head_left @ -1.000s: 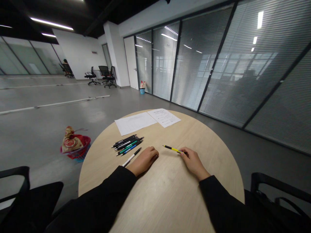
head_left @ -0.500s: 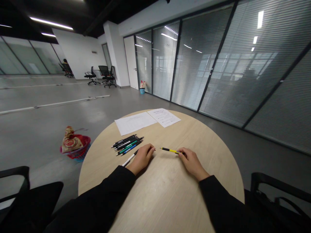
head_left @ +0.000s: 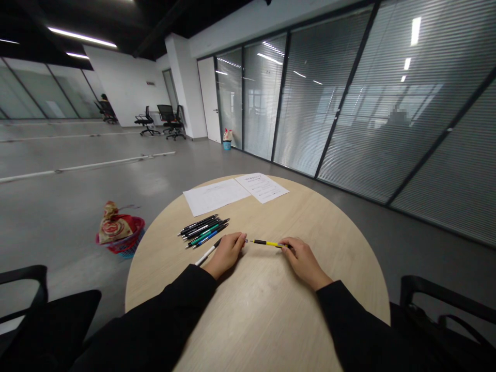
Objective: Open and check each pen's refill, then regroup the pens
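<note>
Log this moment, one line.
right hand: grips end of yellow pen | left hand: at its tip, grip unclear | white pen: by left hand | pen bunch: on table

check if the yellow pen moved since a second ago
Yes. The yellow pen has slid left, toward the row of pens, which stayed put; its tip now nearly meets the left hand, the right hand at its other end.

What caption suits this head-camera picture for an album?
Over a round pale wooden table, the right hand holds a yellow-and-black pen, its tip by the left hand.
</note>
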Tool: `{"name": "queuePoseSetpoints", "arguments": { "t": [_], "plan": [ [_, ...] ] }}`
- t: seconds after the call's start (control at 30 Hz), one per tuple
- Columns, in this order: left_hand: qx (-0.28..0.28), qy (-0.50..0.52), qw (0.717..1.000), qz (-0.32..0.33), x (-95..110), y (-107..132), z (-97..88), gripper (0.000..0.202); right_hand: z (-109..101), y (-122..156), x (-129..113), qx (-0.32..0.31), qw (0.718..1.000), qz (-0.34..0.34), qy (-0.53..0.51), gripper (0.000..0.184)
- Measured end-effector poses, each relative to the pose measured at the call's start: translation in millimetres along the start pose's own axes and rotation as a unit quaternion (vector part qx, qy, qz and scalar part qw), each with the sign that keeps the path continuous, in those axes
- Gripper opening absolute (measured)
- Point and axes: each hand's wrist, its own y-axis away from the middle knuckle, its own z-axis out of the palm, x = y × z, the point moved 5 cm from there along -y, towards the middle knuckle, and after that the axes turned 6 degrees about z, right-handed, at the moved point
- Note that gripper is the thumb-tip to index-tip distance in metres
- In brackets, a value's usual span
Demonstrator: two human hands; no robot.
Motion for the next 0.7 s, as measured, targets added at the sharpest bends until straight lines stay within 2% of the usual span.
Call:
{"name": "queuePoseSetpoints", "arguments": {
  "t": [0.37,0.7],
  "plan": [
    [-0.008,-0.016,1.0,-0.017,2.8,-1.0,3.7,0.049,7.2,0.5,-0.3,-0.013,1.0,-0.025,0.008,0.016],
    [-0.005,0.012,0.999,-0.032,0.7,-1.2,4.3,0.053,7.4,1.1,-2.0,-0.007,1.0,-0.023,0.009,0.016]
  ]
}}
